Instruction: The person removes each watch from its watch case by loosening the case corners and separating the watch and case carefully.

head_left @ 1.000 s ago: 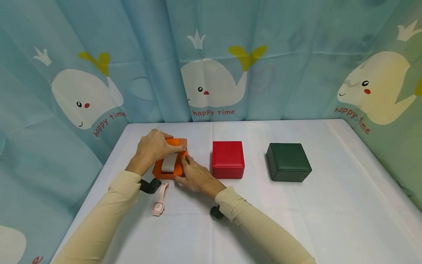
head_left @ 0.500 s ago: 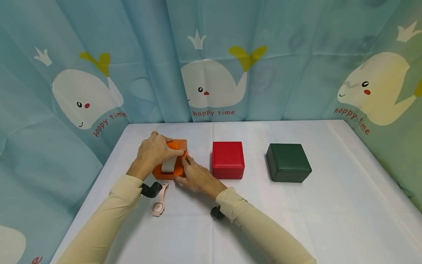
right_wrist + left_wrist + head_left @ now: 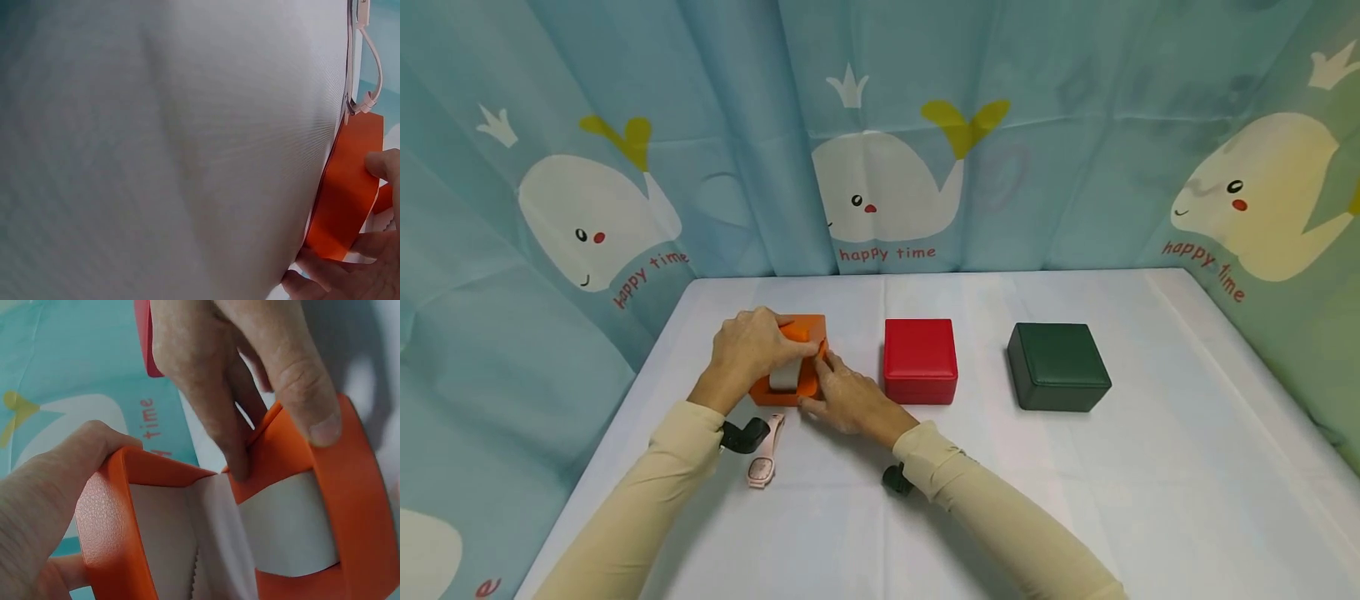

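An orange watch box (image 3: 769,400) stands at the far left of the table, its lid (image 3: 109,522) raised and lined in pale fabric. Inside the base sits a pale grey cushion (image 3: 290,525). My left hand (image 3: 748,346) grips the lid between thumb and fingers. At the box's right side, my right hand (image 3: 853,400) holds the base, thumb on the front wall and fingers around the side. A pink wristwatch (image 3: 762,471) lies on the cloth in front of the box, apart from both hands. My left hand hides part of the lid in the head view.
To the right of the orange box stands a closed red box (image 3: 920,361). Farther right is a closed dark green box (image 3: 1060,367). A white cloth covers the table (image 3: 1165,483). Blue curtains (image 3: 737,167) with printed whales hang behind it and at the sides.
My left hand has come slightly nearer, and the lid has tilted a little with it. My right hand keeps its hold on the base. The wristwatch has stayed in place.
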Tool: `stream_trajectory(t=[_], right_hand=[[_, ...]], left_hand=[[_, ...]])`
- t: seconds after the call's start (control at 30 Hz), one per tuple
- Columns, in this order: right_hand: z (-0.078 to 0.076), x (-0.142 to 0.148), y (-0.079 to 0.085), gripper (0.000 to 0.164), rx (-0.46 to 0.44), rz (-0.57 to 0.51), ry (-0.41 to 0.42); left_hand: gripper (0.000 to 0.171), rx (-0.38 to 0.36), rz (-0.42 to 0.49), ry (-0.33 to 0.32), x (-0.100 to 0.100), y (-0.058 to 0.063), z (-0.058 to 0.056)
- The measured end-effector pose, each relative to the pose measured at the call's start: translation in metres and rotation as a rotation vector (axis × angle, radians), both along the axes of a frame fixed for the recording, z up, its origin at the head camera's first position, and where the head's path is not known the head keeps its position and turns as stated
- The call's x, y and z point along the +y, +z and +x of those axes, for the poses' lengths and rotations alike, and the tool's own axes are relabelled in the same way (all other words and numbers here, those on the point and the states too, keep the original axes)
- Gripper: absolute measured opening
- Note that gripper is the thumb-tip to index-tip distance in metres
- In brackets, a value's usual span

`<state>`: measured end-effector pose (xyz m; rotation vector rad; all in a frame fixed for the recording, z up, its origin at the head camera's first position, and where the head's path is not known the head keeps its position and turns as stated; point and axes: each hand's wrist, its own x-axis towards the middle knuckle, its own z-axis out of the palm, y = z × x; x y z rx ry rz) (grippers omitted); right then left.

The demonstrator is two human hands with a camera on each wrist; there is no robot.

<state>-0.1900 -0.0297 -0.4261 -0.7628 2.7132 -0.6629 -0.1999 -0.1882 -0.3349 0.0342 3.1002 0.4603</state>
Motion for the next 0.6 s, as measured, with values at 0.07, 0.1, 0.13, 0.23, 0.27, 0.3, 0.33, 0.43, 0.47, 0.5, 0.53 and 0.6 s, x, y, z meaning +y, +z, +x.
stream_trajectory(t=[0.07,0.1,0.13,0.23,0.27,0.3,0.33,0.43,0.47,0.5,0.53,0.6], right_hand=[[0.0,0.0,0.001,0.086,0.001,-0.003,0.0],[0.0,0.001,0.001,0.085,0.002,-0.003,-0.001],[-0.001,0.001,0.001,0.085,0.005,-0.002,0.0],[-0.001,0.001,0.0,0.084,0.015,0.003,0.0],[-0.002,0.001,0.0,0.083,0.018,0.003,0.001],[-0.002,0.001,0.0,0.083,0.02,0.004,0.003],[-0.003,0.001,-0.001,0.083,0.021,0.003,0.006],[-0.003,0.001,-0.001,0.082,0.022,-0.007,0.01],[-0.002,0.001,-0.001,0.081,0.021,-0.011,0.01],[-0.002,0.001,-0.001,0.08,0.021,-0.012,0.01],[-0.002,0.001,-0.001,0.08,0.021,-0.014,0.009],[-0.001,0.001,-0.001,0.079,0.027,-0.012,0.011]], left_hand=[[0.072,0.019,0.007,-0.003,0.0,-0.002,0.002],[0.073,0.03,0.013,-0.004,0.001,-0.003,0.003],[0.072,0.041,0.018,-0.004,0.001,-0.004,0.004],[0.071,0.076,0.03,-0.004,0.002,-0.008,0.006],[0.071,0.088,0.031,-0.004,0.002,-0.009,0.007],[0.071,0.101,0.032,-0.001,0.002,-0.01,0.008],[0.071,0.117,0.03,0.002,0.002,-0.012,0.009],[0.069,0.161,0.03,0.005,0.002,-0.016,0.012],[0.069,0.172,0.031,0.006,0.002,-0.017,0.013],[0.069,0.181,0.03,0.007,0.002,-0.018,0.014],[0.069,0.184,0.03,0.009,0.003,-0.019,0.015],[0.07,0.179,0.031,0.022,0.003,-0.02,0.016]])
